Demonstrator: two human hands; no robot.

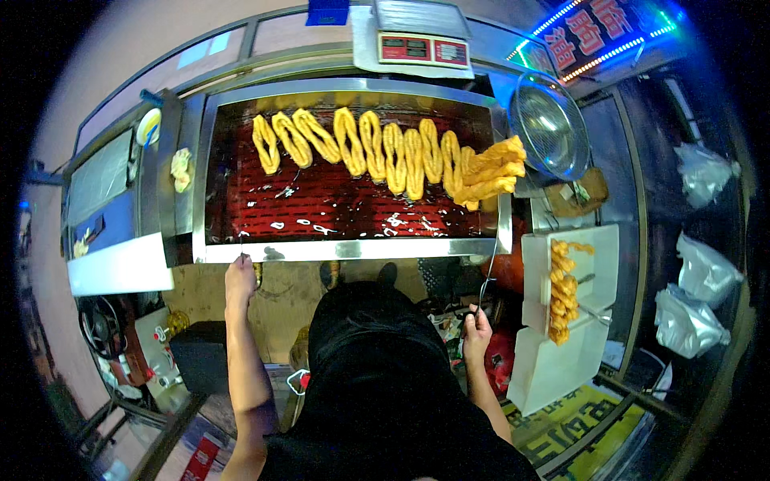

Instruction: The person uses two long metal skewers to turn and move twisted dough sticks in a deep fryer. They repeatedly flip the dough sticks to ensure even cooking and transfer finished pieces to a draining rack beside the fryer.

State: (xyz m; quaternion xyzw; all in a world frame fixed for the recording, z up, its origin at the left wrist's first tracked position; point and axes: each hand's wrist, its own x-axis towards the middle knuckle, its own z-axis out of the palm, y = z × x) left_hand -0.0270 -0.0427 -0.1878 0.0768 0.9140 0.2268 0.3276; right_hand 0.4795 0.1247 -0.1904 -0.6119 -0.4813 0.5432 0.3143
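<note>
A wide metal frying vat [361, 249] of dark oil lies before me. Long looped dough sticks [373, 147] float in a slanting row across its upper half. At the right end several fried dough sticks [490, 174] are bunched together, reaching over the vat's rim. My left hand [241, 276] is closed on a thin rod at the near left rim; the rod's far part reaches over the oil. My right hand [477, 327], below the near right corner, grips the handle end of a thin metal wire tool [485, 282] that runs up to the vat's right side.
A wire strainer basket [550, 126] sits right of the vat. Lower right, white plastic bins [559, 373] adjoin a row of fried dough [562, 288]. Behind the vat stands a scale [421, 48]. At left are a white board [120, 264] and a dough piece [180, 170]. Plastic bags [692, 318] hang far right.
</note>
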